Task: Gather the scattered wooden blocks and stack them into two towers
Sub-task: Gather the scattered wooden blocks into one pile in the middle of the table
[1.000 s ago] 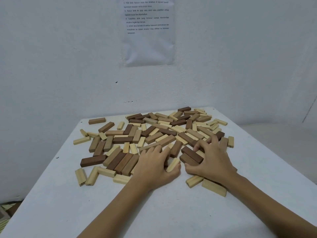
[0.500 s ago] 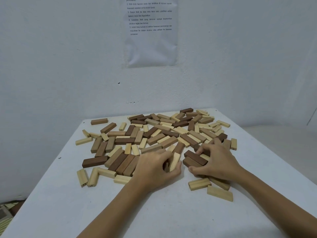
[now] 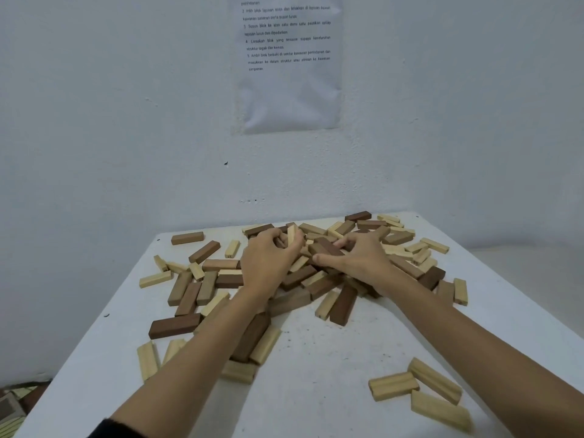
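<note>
Several light, mid-brown and dark wooden blocks [image 3: 227,281] lie scattered flat over the white table [image 3: 316,358]; no tower stands. My left hand [image 3: 267,262] is in the middle of the pile, fingers curled round a pale block [image 3: 291,236] that sticks up on end. Just to its right, my right hand [image 3: 361,259] pinches a dark brown block [image 3: 325,248] between thumb and fingers, raised slightly off the heap. Blocks under both hands are hidden.
Three pale blocks [image 3: 420,387] lie apart near the table's front right. A dark block [image 3: 174,325] and pale ones [image 3: 148,360] sit front left. The wall [image 3: 126,137] with a printed sheet [image 3: 289,58] stands right behind the table's far edge.
Both hands have moved from the near edge of the pile to its far middle. The left now holds a pale block on end, the right a dark one.
</note>
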